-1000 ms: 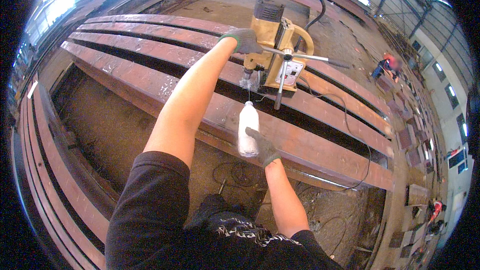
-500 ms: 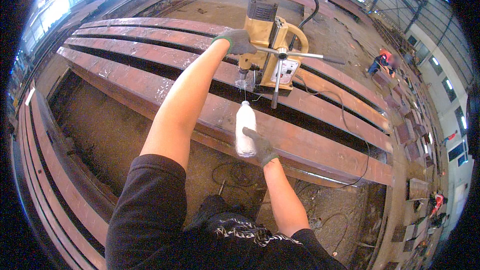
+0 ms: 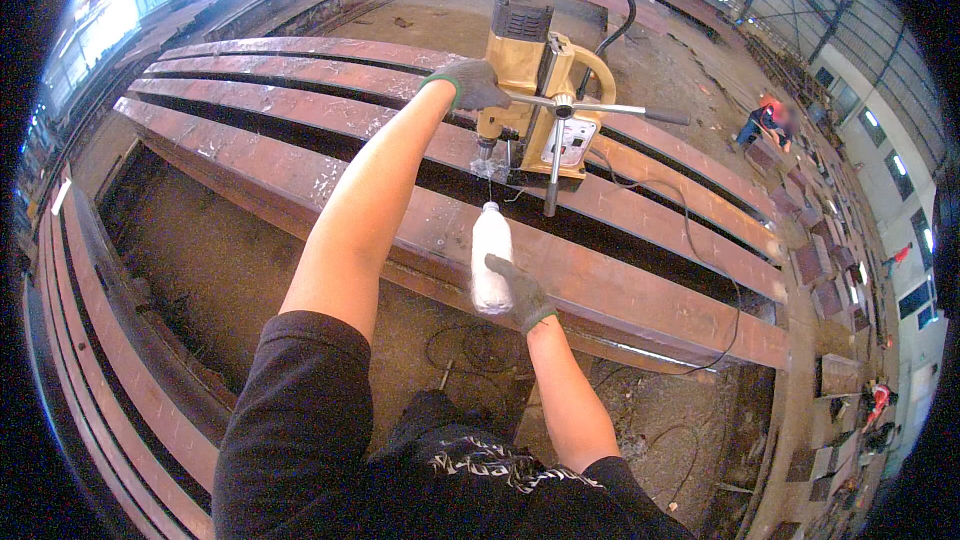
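Note:
A yellow magnetic drill (image 3: 520, 60) stands upright on rust-brown steel beams, its chuck and cutter (image 3: 487, 152) over one beam with pale chips or fluid around the tip. My left hand (image 3: 474, 85), in a dark grey glove with a green cuff, is closed round one arm of the drill's feed handle (image 3: 540, 101); its grip end is hidden in the hand. Lower down, my right hand (image 3: 522, 297), gloved alike, grips a white squeeze bottle (image 3: 490, 255) near its base. The bottle is upright in view, its thin nozzle reaching toward the cutter.
Long steel beams (image 3: 640, 290) lie side by side with dark gaps between them. A black cable (image 3: 690, 230) runs from the drill across the beams. More beams (image 3: 100, 380) lie at the left. Another person (image 3: 765, 123) bends over steel pieces at the far right.
My hands, the bottle and the drill stay in nearly the same places. At the top edge, a distant figure has shifted slightly to the right.

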The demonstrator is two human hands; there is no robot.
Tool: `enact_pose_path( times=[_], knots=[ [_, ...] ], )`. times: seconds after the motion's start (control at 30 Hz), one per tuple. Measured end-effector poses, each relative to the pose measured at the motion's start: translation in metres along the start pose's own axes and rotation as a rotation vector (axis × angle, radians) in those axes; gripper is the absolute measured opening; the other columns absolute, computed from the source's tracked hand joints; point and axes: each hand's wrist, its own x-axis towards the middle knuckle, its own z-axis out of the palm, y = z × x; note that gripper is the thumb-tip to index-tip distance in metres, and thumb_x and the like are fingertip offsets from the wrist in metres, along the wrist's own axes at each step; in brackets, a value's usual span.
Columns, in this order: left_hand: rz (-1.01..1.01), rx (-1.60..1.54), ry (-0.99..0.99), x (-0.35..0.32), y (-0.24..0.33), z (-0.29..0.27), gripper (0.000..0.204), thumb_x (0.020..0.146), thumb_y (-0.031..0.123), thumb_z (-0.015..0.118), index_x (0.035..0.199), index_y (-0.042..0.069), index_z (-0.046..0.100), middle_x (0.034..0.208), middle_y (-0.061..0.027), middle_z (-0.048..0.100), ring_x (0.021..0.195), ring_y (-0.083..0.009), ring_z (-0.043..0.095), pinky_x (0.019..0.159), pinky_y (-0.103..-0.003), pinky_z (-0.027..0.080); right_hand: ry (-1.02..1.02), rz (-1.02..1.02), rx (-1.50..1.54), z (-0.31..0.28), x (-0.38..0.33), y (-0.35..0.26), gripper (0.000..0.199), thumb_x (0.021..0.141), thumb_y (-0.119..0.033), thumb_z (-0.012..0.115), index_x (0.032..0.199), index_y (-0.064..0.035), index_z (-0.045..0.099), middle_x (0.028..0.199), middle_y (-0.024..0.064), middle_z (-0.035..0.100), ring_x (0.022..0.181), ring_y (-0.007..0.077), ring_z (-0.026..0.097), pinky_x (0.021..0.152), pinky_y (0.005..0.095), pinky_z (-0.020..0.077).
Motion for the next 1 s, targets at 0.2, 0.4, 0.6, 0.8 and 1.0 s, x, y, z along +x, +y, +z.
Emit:
enact_pose_path(
  times=[0.2,0.4,0.6,0.8,1.0],
  knots=[
    [-0.004,-0.009,-0.001,-0.004,0.001,-0.001,0.063,0.08,0.061,0.071,0.094,0.0,0.079,0.087,-0.0173,0.076,0.076,-0.0301,0.073,0.074,-0.043,0.056,-0.022,-0.005,0.029,0.002,-0.002,0.0,0.045,0.09,-0.028,0.079,0.124,-0.001,0.066,0.104,0.0069,0.072,0.086,0.0204,0.07,0.077,0.0347,0.0588],
    [0.025,-0.038,0.015,-0.004,0.003,0.0,0.062,0.08,0.06,0.071,0.096,0.001,0.079,0.082,-0.0152,0.075,0.07,-0.028,0.072,0.069,-0.042,0.057,-0.022,-0.013,0.034,0.002,-0.006,-0.002,0.045,0.091,-0.028,0.079,0.125,-0.0011,0.066,0.107,0.0074,0.072,0.088,0.0207,0.07,0.078,0.0352,0.0587],
    [0.072,-0.032,0.063,0.013,-0.022,0.015,0.06,0.079,0.059,0.072,0.098,0.002,0.079,0.084,-0.015,0.076,0.072,-0.0268,0.072,0.071,-0.04,0.057,-0.048,0.009,0.009,0.008,-0.006,-0.002,0.047,0.09,-0.029,0.08,0.125,-0.0004,0.066,0.109,0.0081,0.072,0.09,0.0208,0.071,0.08,0.0346,0.0588],
    [0.036,-0.041,0.022,0.008,-0.005,0.011,0.059,0.079,0.06,0.071,0.094,0.003,0.079,0.086,-0.0143,0.077,0.078,-0.0288,0.074,0.076,-0.042,0.057,0.009,-0.006,-0.053,0.004,-0.011,-0.008,0.047,0.089,-0.029,0.08,0.124,0.0002,0.067,0.108,0.0084,0.072,0.089,0.0209,0.071,0.079,0.0344,0.0588],
    [0.091,-0.067,0.082,0.004,-0.018,0.013,0.057,0.08,0.057,0.069,0.095,0.003,0.079,0.087,-0.015,0.077,0.08,-0.0303,0.075,0.078,-0.042,0.057,-0.03,0.008,-0.015,0.001,0.005,0.007,0.042,0.091,-0.027,0.079,0.12,0.0002,0.067,0.105,0.0079,0.072,0.085,0.0202,0.07,0.075,0.0347,0.0592]
  ],
)
